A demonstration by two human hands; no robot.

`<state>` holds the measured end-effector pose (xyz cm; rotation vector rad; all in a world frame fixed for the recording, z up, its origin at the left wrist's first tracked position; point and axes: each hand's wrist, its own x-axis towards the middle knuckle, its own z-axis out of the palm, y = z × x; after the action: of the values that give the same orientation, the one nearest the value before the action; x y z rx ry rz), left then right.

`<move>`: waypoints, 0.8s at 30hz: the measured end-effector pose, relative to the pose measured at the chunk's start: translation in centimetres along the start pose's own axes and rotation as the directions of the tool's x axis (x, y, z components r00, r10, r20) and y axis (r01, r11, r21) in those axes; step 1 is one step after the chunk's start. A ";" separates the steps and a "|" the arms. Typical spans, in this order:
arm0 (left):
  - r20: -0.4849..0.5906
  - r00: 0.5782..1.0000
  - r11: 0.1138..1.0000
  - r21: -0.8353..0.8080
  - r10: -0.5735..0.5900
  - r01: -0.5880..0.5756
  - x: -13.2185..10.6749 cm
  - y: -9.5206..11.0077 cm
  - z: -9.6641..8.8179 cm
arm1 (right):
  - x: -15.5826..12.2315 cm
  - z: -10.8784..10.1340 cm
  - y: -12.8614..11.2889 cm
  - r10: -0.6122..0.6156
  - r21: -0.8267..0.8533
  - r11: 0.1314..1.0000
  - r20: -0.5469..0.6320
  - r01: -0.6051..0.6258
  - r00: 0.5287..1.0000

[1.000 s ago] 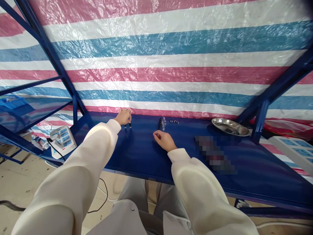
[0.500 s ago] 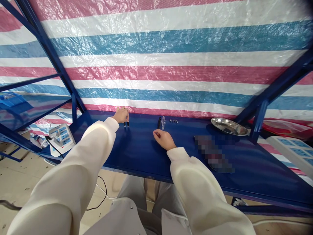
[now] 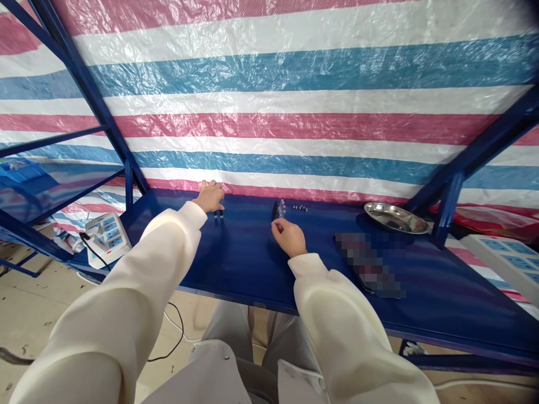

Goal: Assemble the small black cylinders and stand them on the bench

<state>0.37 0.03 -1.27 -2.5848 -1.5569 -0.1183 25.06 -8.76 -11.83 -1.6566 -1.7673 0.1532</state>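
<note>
Near the back edge of the blue table, my left hand (image 3: 210, 196) has its fingers apart, with the thumb close to two small black cylinders with light ends (image 3: 218, 214). Whether the thumb touches them I cannot tell. My right hand (image 3: 290, 238) is closed, thumb against the curled fingers, and anything in that pinch is too small to make out. Just beyond it lie a row of small black pieces (image 3: 275, 210) and a row of clear plastic pieces (image 3: 282, 209). Several small shiny metal pieces (image 3: 300, 209) lie to the right of those.
An oval steel dish (image 3: 396, 219) sits at the back right. In front of it lies a blurred dark flat object (image 3: 370, 266). White power strips stand at the left (image 3: 107, 238) and far right (image 3: 505, 261). A striped plastic sheet (image 3: 286, 129) hangs behind the blue table (image 3: 236, 264).
My right hand has shifted slightly right and up, nearer the black and clear rows. The fingers of my left hand have spread a little beside the two black cylinders.
</note>
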 end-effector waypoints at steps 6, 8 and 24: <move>-0.153 0.957 0.967 -0.026 0.247 -0.254 -2.6 8.0 -0.2 | 0.7 -0.5 1.3 0.311 -0.161 0.937 -0.025 -0.311 0.950; -0.137 0.954 0.961 -0.047 0.265 -0.274 -3.0 10.1 1.6 | 0.8 -0.2 1.7 0.306 -0.199 0.932 -0.014 -0.303 0.952; -0.143 0.981 0.986 -0.077 0.134 -0.146 0.8 13.9 8.9 | 1.9 1.3 2.4 0.270 -0.246 0.931 -0.033 -0.269 0.962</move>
<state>13.11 -4.41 -10.83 -2.6784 -1.3468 -0.3505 26.46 -6.11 -13.29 -2.0794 -1.6032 0.0576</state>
